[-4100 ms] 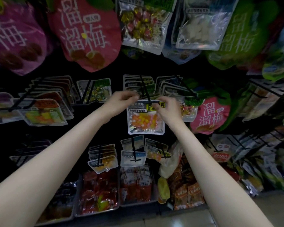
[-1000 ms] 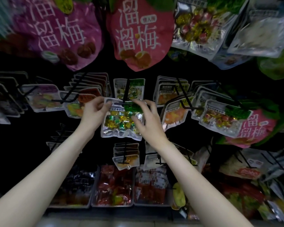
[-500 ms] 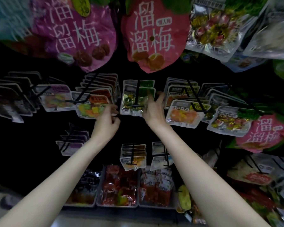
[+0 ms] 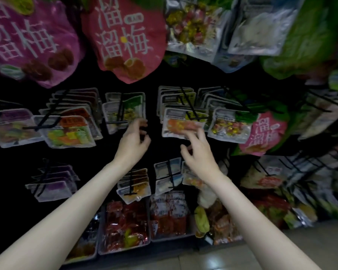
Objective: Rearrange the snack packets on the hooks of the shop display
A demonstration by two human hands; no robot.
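Observation:
A clear snack packet with green and yellow sweets (image 4: 125, 112) hangs on a black hook in the middle row. My left hand (image 4: 134, 142) is just below and right of it, fingers loosely curled, holding nothing. A packet with orange pieces (image 4: 180, 125) hangs on the hook to the right. My right hand (image 4: 198, 151) is under that packet, fingers spread, fingertips at its lower edge. I cannot tell whether they touch it.
Big pink plum bags (image 4: 125, 38) hang overhead. More packets fill hooks left (image 4: 68, 131) and right (image 4: 229, 128), with a lower row (image 4: 134, 187) beneath. Trays of red snacks (image 4: 125, 228) stand at floor level. Tiled floor (image 4: 242, 258) shows at bottom right.
Both hands have let go of the green packet, which now hangs on its hook. My right hand has shifted right, under the orange packet. My left hand has moved to the green packet's lower right.

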